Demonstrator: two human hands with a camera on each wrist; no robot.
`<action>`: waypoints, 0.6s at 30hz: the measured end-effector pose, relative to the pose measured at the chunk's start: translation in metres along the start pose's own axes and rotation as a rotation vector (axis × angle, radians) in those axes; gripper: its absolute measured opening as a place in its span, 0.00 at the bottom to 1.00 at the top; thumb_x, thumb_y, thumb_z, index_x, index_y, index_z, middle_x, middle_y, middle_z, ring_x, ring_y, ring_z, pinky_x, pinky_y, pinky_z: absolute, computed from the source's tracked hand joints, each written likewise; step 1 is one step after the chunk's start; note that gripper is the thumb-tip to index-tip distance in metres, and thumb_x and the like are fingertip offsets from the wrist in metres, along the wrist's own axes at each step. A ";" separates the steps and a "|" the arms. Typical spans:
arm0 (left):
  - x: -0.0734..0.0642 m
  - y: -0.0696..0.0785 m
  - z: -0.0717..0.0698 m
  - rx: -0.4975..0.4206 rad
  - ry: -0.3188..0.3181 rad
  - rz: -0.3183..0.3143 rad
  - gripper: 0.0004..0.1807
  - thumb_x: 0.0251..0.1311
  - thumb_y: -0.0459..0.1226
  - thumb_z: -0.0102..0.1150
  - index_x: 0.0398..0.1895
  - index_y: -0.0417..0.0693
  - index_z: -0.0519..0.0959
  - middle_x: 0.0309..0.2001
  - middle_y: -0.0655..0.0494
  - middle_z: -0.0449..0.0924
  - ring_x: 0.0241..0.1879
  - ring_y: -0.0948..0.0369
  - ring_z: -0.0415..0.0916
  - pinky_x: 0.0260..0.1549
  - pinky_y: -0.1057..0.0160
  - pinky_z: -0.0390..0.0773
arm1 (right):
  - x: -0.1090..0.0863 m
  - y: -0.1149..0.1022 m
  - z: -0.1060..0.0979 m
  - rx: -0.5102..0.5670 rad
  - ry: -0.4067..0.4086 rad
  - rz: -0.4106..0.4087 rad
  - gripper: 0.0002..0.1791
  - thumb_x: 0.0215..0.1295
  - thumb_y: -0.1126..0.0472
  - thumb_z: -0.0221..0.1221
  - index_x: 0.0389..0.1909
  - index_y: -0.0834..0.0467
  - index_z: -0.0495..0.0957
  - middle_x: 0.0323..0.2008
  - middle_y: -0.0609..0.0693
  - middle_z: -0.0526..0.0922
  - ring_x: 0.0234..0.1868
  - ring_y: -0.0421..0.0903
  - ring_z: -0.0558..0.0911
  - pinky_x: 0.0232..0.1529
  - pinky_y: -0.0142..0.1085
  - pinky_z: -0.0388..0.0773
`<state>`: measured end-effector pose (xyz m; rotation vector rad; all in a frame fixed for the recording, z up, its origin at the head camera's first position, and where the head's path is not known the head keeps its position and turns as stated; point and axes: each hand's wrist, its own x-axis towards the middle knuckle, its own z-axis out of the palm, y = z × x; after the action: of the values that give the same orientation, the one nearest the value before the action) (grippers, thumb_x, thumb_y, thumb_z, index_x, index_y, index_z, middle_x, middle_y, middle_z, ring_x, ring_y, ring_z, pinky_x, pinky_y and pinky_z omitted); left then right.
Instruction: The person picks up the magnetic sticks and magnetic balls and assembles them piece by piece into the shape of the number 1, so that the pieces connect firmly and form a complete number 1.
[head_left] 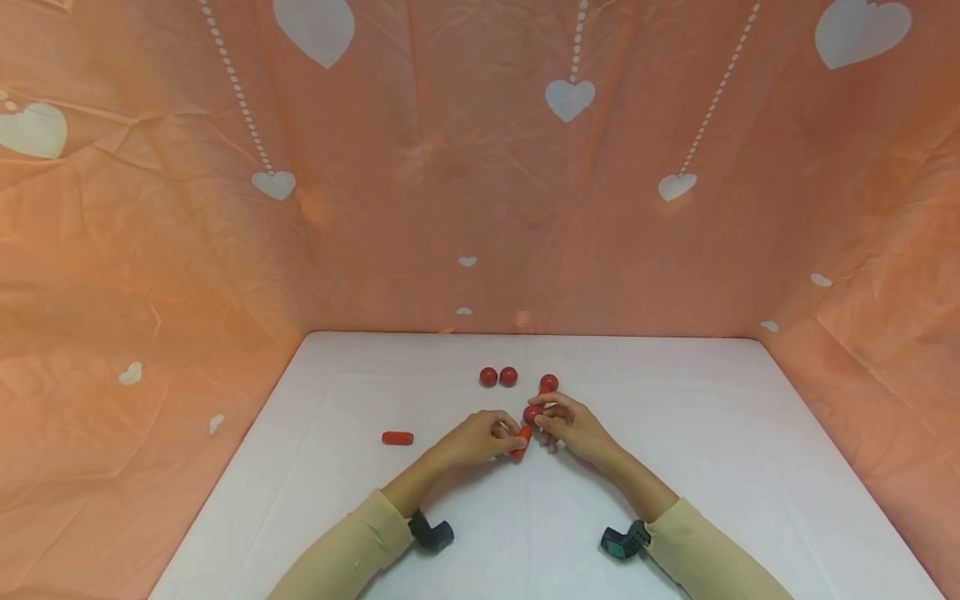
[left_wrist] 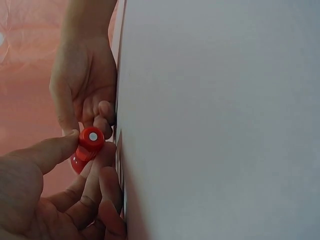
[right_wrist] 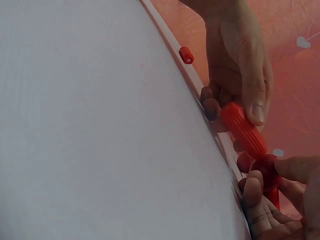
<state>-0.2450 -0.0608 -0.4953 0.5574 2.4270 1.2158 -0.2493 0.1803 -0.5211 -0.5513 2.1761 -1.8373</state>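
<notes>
Red rod (right_wrist: 243, 131): long axis fwd/R, toward ball (head_left: 532, 414); L grip (head_left: 483, 437) pinches rod (R grip (head_left: 576, 428), ball).

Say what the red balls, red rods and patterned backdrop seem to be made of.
Red balls: glossy, with small bright highlights; painted metal or plastic, can't tell which.
Red rods: probably moulded plastic, satin, judging by even colour and grooved sides; the pale end disc could be metal.
Patterned backdrop: thin cloth or plastic sheeting, creased, with soft sheen.
</notes>
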 end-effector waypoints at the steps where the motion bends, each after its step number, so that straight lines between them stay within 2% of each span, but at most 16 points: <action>1: 0.000 0.000 0.000 0.002 0.001 0.001 0.12 0.71 0.46 0.71 0.48 0.49 0.86 0.32 0.61 0.84 0.32 0.62 0.79 0.33 0.65 0.78 | 0.000 0.000 0.000 0.000 -0.001 -0.001 0.18 0.80 0.66 0.60 0.66 0.67 0.75 0.36 0.66 0.83 0.31 0.44 0.82 0.31 0.32 0.83; 18: 0.004 0.002 0.004 0.000 0.017 -0.024 0.14 0.71 0.47 0.71 0.49 0.47 0.86 0.32 0.59 0.83 0.31 0.61 0.78 0.31 0.65 0.77 | 0.001 0.001 0.000 0.007 -0.009 -0.017 0.19 0.80 0.67 0.59 0.66 0.69 0.73 0.34 0.66 0.82 0.29 0.43 0.81 0.31 0.31 0.82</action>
<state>-0.2467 -0.0550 -0.4962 0.5184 2.4409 1.2156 -0.2504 0.1802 -0.5222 -0.5773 2.1648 -1.8465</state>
